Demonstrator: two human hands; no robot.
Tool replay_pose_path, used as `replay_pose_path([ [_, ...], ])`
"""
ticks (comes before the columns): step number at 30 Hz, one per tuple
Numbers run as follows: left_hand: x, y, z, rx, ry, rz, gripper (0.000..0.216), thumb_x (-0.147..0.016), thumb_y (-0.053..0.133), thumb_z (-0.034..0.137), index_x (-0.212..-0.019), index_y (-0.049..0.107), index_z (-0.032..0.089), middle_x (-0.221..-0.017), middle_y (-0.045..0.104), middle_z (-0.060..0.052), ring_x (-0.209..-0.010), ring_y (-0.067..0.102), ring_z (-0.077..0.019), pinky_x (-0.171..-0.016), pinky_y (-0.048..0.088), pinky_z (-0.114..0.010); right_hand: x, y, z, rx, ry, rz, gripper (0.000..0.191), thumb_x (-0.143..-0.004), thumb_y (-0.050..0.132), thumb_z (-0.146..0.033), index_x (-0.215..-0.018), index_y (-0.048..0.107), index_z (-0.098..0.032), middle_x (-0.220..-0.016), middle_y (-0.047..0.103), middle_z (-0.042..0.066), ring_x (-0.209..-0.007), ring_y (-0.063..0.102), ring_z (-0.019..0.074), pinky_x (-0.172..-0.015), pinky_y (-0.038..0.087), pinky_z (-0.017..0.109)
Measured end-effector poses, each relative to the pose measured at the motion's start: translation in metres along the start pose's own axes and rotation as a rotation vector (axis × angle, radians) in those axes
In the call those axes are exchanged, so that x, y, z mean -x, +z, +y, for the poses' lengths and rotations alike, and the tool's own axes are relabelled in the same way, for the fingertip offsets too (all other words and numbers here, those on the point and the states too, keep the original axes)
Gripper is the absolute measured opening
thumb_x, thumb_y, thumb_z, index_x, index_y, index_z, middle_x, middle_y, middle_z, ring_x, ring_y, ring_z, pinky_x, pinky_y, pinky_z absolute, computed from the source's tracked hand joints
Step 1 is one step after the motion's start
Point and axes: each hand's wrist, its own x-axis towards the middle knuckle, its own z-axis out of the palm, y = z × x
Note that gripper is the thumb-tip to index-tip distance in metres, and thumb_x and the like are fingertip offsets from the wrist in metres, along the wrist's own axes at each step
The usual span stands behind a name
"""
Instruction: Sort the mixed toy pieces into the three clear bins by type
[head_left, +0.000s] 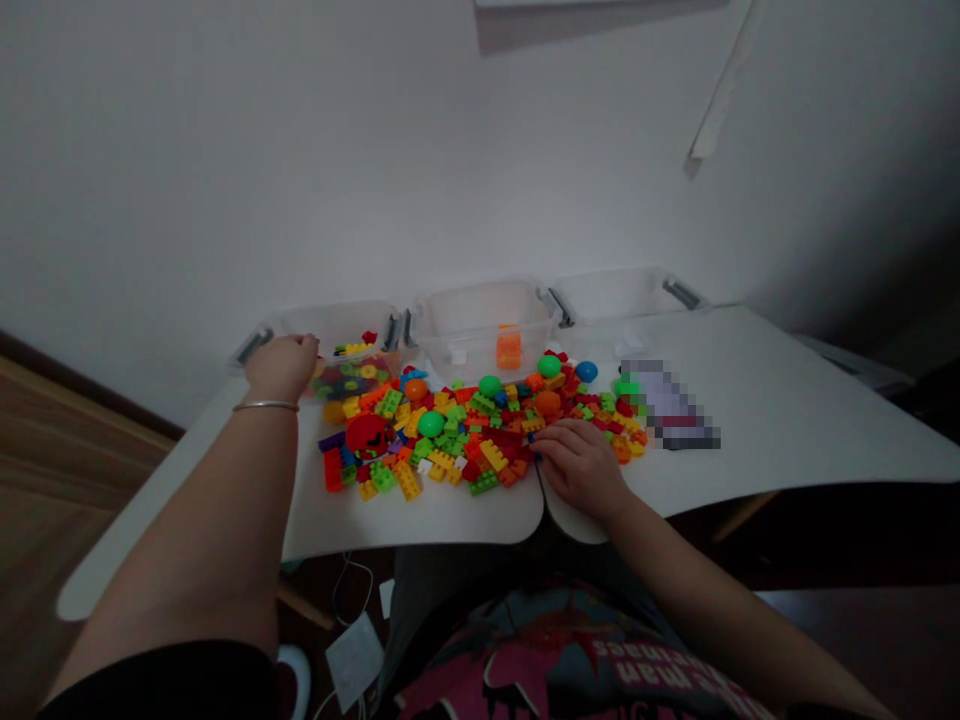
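Bricks are spread across the middle of the table, a bright heap whose long axis runs left to right in front of the person.

The right hand sits palm down on the heap's near right edge. Its fingers are curled and the tips are in among red and orange pieces. Whether they've pinched one, I can't tell from here.

The left hand is up behind the heap's left end, loosely closed at the rim of the left bin, knuckles toward us. Anything inside that fist is hidden. There's a bracelet on that wrist.

So the right hand is the one touching the heap, and the left hand is the one at a bin. From the right hand, the left bin lies back and well to the left, clear across the heap.

Count with me:
- **Bins:** three clear ones in a row behind the heap.
  - The left bin holds a layer of mixed small pieces.
  - The middle bin shows one orange block and a pale bit.
  - The right bin I can't see into.
- **On the heap:** three green balls, two orange balls and one blue ball.
- **At the heap's left end:** one big red round piece.

Something blurred lies just right of the heap, and I can't make it out.
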Motion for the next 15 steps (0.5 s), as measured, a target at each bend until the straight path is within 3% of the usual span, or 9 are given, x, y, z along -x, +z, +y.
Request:
replay_pose_path([
  [3, 0.0, 0.001, 0.0, 0.012, 0.003, -0.005, 0.025, -0.084, 0.054, 0.028, -0.064, 0.06, 0.015, -0.061, 0.057, -0.004, -0.096, 0.059, -0.0294, -0.095, 0.043, -0.053, 0.0, 0.001, 0.001, -0.004, 0.019, -0.021, 0.022, -0.085, 0.056, -0.014, -0.097, 0.072, -0.024, -0.097, 0.073, 0.003, -0.095, 0.061, 0.0207, -0.09, 0.049, 0.039],
  [7, 0.0, -0.001, 0.002, 0.019, -0.003, -0.011, 0.025, -0.086, 0.052, 0.025, -0.067, 0.063, 0.013, -0.067, 0.062, -0.006, -0.098, 0.059, -0.0317, -0.094, 0.042, -0.055, -0.001, 0.0, 0.001, -0.006, -0.004, -0.009, 0.021, -0.085, 0.057, -0.014, -0.096, 0.071, -0.023, -0.097, 0.074, 0.004, -0.094, 0.061, 0.0209, -0.09, 0.049, 0.039],
  [11, 0.009, -0.002, 0.009, 0.055, 0.009, 0.049, 0.025, -0.09, 0.05, 0.029, -0.088, 0.067, 0.011, -0.086, 0.07, -0.008, -0.106, 0.058, -0.0312, -0.101, 0.037, -0.057, -0.003, -0.001, -0.001, -0.022, 0.005, 0.019, 0.019, -0.083, 0.057, -0.013, -0.095, 0.07, -0.021, -0.096, 0.073, 0.004, -0.095, 0.06, 0.021, -0.09, 0.049, 0.038],
  [15, 0.045, 0.003, 0.025, 0.119, 0.208, 0.193, 0.03, -0.089, 0.051, 0.027, -0.109, 0.067, 0.012, -0.116, 0.068, -0.012, -0.121, 0.053, -0.0341, -0.109, 0.024, -0.061, -0.005, -0.003, -0.001, -0.033, 0.096, 0.049, 0.018, -0.085, 0.056, -0.014, -0.094, 0.069, -0.022, -0.096, 0.073, 0.004, -0.094, 0.061, 0.0208, -0.09, 0.049, 0.038],
])
